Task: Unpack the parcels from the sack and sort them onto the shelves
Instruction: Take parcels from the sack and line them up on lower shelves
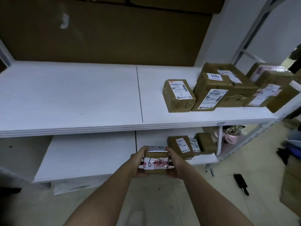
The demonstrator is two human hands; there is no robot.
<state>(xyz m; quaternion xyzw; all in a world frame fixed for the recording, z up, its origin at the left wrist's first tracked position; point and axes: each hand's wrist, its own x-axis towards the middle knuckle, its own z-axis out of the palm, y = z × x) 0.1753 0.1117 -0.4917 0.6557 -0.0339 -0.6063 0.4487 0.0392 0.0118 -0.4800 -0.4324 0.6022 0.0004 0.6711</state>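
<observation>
A small parcel [156,160] is held between both hands in front of the lower shelf [91,154], above the floor and just left of the parcels already placed there. The left hand [138,163] is clamped on its left side, fingers curled round the far edge; the right hand [175,163] is clamped on its right side likewise. Black handwriting, seemingly "6" and "3", is seen on the white label, partly under glossy tape. Risks, as judged: the marking could be misread through the tape glare, so that the parcel is put on the wrong shelf; the parcel could slip, since it is gripped only by its sides over bare floor; if set down too far right it could knock the neighbouring parcels, which stand close to the shelf edge. Counts: one parcel in hand; on the upper shelf [81,95] about five parcels are made out at the right end, the rightmost ones overlapping, so the count is uncertain; on the lower shelf three parcels are counted, touching one another. Two shelf levels are visible. The sack is not identified with certainty. A dark tool [241,184] lies on the floor [179,201] at right.
</observation>
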